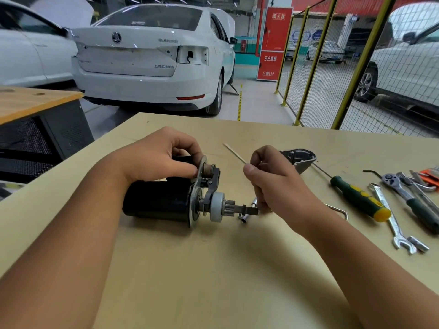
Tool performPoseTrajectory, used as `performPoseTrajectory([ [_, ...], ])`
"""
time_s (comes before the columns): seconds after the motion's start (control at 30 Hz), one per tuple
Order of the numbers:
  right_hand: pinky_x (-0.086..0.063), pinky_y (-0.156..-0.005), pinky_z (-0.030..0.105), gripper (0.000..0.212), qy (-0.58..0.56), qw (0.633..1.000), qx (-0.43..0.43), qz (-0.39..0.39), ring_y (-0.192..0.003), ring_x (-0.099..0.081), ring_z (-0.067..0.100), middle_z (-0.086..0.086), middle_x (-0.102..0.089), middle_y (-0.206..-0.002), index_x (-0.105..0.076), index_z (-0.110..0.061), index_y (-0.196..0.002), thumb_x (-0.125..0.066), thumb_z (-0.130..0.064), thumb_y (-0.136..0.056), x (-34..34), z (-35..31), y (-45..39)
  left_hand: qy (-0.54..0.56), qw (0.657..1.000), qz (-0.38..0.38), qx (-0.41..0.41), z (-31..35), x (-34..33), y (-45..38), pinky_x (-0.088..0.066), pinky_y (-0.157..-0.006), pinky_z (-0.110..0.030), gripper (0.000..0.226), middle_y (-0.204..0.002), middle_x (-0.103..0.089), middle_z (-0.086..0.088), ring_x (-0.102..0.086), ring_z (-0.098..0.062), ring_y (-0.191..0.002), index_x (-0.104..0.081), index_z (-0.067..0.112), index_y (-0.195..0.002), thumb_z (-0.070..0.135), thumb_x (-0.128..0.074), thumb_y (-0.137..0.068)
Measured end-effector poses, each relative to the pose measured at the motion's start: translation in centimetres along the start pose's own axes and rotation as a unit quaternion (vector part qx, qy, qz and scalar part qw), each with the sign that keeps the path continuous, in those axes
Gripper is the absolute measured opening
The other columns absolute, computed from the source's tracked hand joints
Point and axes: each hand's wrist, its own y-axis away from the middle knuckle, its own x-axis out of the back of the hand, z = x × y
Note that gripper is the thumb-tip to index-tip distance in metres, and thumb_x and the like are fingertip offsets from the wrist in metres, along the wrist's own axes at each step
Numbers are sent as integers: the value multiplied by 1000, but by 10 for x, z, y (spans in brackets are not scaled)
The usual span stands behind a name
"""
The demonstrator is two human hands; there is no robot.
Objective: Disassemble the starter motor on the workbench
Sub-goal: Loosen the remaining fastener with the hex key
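Starter motor [164,203]: lying on its side on the workbench [213,269], black body to the left, pinion shaft pointing right. Nose housing [299,159] already off, sitting behind the right hand. Left hand [161,155] is gripping the solenoid end against the mounting plate. Right hand [273,179] is pinching a thin rod [234,153], fingers curled. Advice: be keeping the body steadied while working the shift fork [212,186] free; avoid prying sideways. Condition: plate and fork dull grey, pinion gear [230,205] exposed. Screwdriver [360,198] and wrenches lying near.

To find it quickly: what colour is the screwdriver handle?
The plastic screwdriver handle is dark green with yellow, clearest in the head view.
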Motion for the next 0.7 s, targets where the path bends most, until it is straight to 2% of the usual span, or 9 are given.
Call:
performPoseTrajectory([
  [0.13,-31,-43,25,25,20,999,40,26,-47,-33,11,-13,-40,-55,-50,-28,-81,-74,-30,-86,-14,-2,-1,14,1000,-12,-11,3,3,1,-58,-95,-45,13,-99,-78,-3,-72,-23,-98,-78,26,-86,16,-78,-77],
  [0.3,-33,-46,22,13,143,986,79,30,-46,-39,4,-13,-46,-52,-65,-26,-85,-72,-37,-87,-29,-2,-12,37,999,-21,-31,2,3,0,-57,-77,-27,14,-96,-77,-10,-71,-30,-94,-79,22,-85,19,-75,-73],
  [0.43,-33,-52,25,12,273,950,145,38,-52,-44,5,-12,-48,-55,-67,-28,-85,-70,-39,-87,-41,-5,-16,51,998,-22,-38,0,3,-2,-56,-74,-38,14,-97,-75,-19,-68,-41,-93,-81,23,-86,18,-76,-73],
  [0.5,-32,-51,26,9,341,920,187,39,-55,-46,4,-15,-46,-55,-66,-32,-88,-69,-40,-88,-46,-8,-14,46,997,-25,-51,-1,4,-2,-59,-85,-49,11,-98,-76,-16,-69,-41,-96,-81,20,-84,17,-78,-75],
  [0.57,-36,-52,31,8,390,896,208,34,-57,-46,6,-17,-43,-55,-65,-31,-92,-66,-39,-91,-50,-9,-12,45,997,-25,-57,-1,3,-2,-55,-92,-57,11,-97,-77,-13,-70,-38,-97,-81,15,-85,13,-77,-75],
  [0.7,-43,-51,31,6,407,882,232,48,-55,-48,10,-16,-42,-53,-70,-29,-94,-65,-33,-92,-52,-12,-11,39,997,-26,-63,-3,4,-4,-56,-93,-50,12,-98,-78,-7,-73,-29,-97,-82,14,-85,10,-76,-76],
])
